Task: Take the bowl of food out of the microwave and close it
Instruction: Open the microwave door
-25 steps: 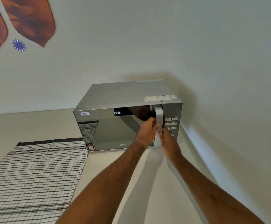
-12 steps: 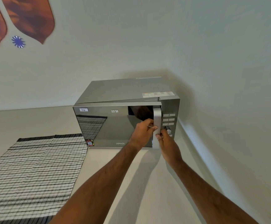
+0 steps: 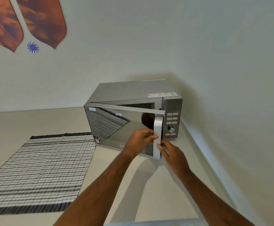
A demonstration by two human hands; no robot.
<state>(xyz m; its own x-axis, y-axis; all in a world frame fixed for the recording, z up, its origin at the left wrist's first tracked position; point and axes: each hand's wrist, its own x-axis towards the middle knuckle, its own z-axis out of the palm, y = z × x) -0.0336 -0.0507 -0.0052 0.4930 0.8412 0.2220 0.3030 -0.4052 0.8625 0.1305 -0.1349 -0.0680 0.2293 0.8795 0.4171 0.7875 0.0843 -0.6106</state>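
A silver microwave (image 3: 126, 90) stands in the corner of a pale counter. Its mirrored door (image 3: 113, 126) is hinged on the left and stands partly open, with a dark gap along the top. My left hand (image 3: 141, 141) grips the upright silver door handle (image 3: 157, 128) from the left. My right hand (image 3: 170, 152) holds the lower end of the same handle from the right. The bowl of food is hidden behind the door.
A black-and-white checked cloth (image 3: 40, 170) lies flat on the counter (image 3: 142, 185) left of the microwave. The control panel (image 3: 172, 121) with buttons and a knob is on the microwave's right side. Walls close in behind and to the right.
The door has swung out from shut to partly open, both hands moving toward me with the handle.
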